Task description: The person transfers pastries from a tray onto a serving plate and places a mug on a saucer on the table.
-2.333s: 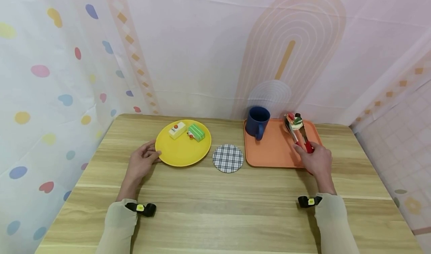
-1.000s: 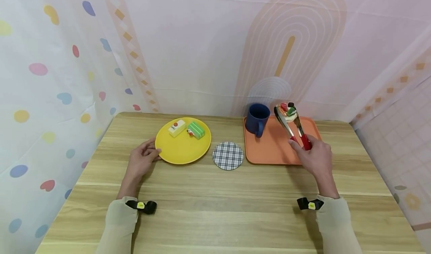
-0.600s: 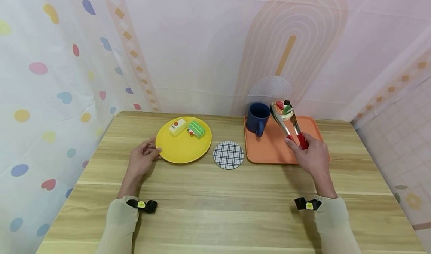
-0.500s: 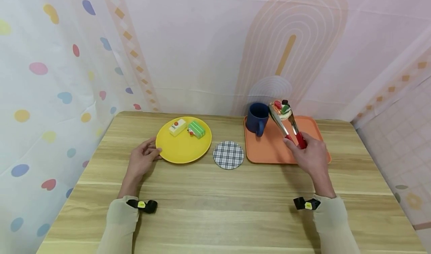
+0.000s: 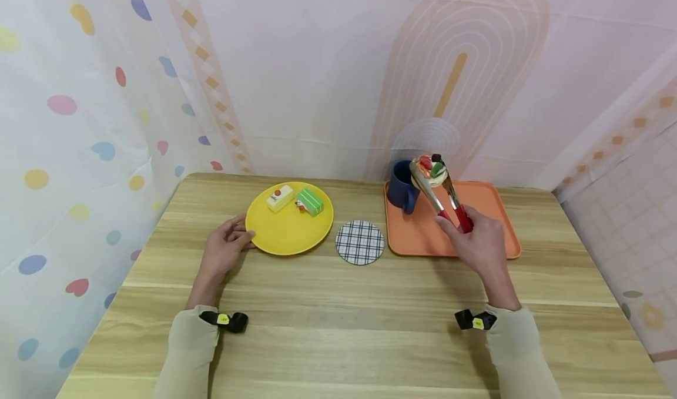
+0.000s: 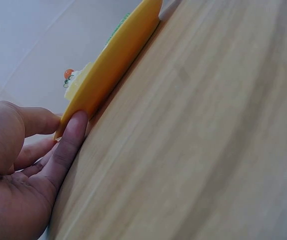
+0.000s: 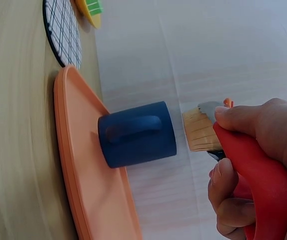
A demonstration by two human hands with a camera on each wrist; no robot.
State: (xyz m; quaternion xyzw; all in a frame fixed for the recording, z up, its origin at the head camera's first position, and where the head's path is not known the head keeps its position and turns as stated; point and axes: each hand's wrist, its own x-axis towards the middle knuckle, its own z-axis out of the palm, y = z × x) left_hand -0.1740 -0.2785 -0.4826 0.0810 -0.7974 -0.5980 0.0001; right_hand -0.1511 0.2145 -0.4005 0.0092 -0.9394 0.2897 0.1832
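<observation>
L hand point(image 5: 224, 247), left of ctr frame, pinches the rim of the yellow plate point(image 5: 285, 234) btwn thumb & fingers; plate sits on the wood table point(image 5: 338, 340). On it, upper part: a cream cake slice point(image 5: 280, 200) & a green cake slice point(image 5: 311, 203), side by side. R hand point(image 5: 483, 243), right of ctr, grips red-handled tongs point(image 5: 431, 195), fingers curled round the handles. Tongs' tips hold a fruit-topped cupcake point(image 5: 436, 176), up off the orange tray point(image 5: 423, 237), just beside the blue mug point(image 5: 399, 188), which stands upright in the tray's upper L corner. Checked coaster point(image 5: 359, 242) lies mid-frame, btwn plate & tray.
</observation>
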